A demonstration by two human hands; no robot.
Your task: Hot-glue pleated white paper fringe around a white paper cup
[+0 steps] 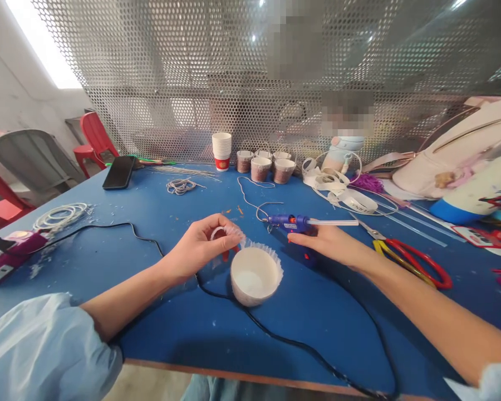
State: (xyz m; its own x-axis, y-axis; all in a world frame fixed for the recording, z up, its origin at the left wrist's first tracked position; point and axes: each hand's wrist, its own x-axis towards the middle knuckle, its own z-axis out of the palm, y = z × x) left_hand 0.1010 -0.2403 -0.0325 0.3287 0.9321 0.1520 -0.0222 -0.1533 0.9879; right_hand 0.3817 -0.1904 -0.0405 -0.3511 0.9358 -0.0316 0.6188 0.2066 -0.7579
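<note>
A white paper cup stands mouth-up and slightly tilted before me. Pleated, see-through trim runs round its far and right side. My left hand pinches the loose end of this trim between thumb and fingers, just left of the cup's rim. To the right of the cup, my right hand grips a blue glue gun; the nozzle points left, and a clear glue stick sticks out of its back. Part of the gun's handle is hidden by the hand.
A black cable crosses the table near the cup. Scissors lie at right, below white ribbon. Several brown-wrapped cups and stacked paper cups stand at the back. A phone and power strip are left.
</note>
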